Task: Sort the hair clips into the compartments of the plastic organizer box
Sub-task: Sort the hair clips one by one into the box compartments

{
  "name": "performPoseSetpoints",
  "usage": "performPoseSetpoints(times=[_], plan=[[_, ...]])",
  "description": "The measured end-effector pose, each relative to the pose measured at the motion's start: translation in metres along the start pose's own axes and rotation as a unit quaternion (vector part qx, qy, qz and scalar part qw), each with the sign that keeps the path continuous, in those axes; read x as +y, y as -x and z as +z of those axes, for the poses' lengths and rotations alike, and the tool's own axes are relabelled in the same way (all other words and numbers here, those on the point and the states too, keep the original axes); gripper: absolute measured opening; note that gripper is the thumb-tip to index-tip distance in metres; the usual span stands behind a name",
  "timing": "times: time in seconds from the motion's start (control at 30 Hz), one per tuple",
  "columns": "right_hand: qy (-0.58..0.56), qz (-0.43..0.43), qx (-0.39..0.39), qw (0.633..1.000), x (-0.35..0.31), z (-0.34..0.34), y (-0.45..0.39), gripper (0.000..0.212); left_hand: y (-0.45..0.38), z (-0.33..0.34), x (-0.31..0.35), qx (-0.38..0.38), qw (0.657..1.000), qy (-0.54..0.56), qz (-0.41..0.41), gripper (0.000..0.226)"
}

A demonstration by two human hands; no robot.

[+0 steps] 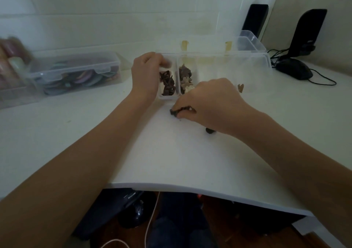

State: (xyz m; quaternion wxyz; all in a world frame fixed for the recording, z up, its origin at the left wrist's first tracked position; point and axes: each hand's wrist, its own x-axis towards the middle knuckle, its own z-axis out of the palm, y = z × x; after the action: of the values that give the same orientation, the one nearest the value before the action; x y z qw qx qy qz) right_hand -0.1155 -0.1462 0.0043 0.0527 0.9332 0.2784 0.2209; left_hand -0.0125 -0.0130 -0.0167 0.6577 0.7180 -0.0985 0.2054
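A clear plastic organizer box (247,60) stands at the back of the white desk with its lid up. Its leftmost compartment holds dark brown hair clips (168,83); the one beside it holds lighter brown and beige clips (185,76). My left hand (146,74) grips the box's left end. My right hand (211,102) rests on the desk just in front of the box, fingers closed on a dark hair clip (176,111). Another dark clip (210,130) pokes out under that wrist. A tan clip (240,87) lies on the desk to the right.
A closed clear box (76,70) of coloured round items sits at the left, with another container (11,72) beside it. Two black speakers (308,32) and a black mouse (294,69) with cables are at the back right. The desk's front edge (190,190) runs below my arms.
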Motion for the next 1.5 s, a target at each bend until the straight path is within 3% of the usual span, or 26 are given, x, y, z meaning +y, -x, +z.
performPoseSetpoints(times=[0.27, 0.5, 0.6, 0.73, 0.8, 1.0, 1.1, 1.5], plan=[[-0.073, 0.030, 0.022, 0.997, -0.001, 0.002, 0.002, 0.017, 0.002, 0.001, 0.002, 0.005, 1.000, 0.001, 0.009, 0.022], [-0.232, 0.170, 0.178, 0.941, 0.030, -0.004, -0.005, 0.007, 0.002, 0.001, 0.002, -0.006, 0.999, -0.014, 0.032, 0.025], [-0.221, 0.166, 0.158, 0.948, 0.027, 0.000, -0.004, 0.009, 0.002, 0.003, 0.002, -0.002, 1.000, -0.008, 0.028, 0.033], [-0.213, 0.097, 0.119, 0.965, 0.016, 0.000, -0.002, 0.006, 0.002, 0.000, 0.001, -0.026, 0.996, -0.055, 0.061, 0.021], [-0.195, 0.079, 0.093, 0.973, 0.014, 0.001, -0.002, 0.007, 0.004, 0.001, 0.003, -0.019, 0.999, -0.021, 0.043, 0.019], [-0.144, 0.139, 0.085, 0.976, 0.013, 0.004, -0.003, 0.024, 0.002, 0.003, 0.002, -0.006, 0.999, 0.019, 0.025, 0.016], [-0.116, 0.132, 0.045, 0.983, 0.005, 0.003, -0.006, 0.032, 0.005, 0.005, 0.003, -0.014, 0.999, 0.017, 0.041, 0.016], [-0.116, 0.122, 0.013, 0.986, 0.014, 0.001, -0.005, 0.027, 0.006, 0.005, 0.005, -0.016, 0.999, 0.031, 0.026, 0.013]])
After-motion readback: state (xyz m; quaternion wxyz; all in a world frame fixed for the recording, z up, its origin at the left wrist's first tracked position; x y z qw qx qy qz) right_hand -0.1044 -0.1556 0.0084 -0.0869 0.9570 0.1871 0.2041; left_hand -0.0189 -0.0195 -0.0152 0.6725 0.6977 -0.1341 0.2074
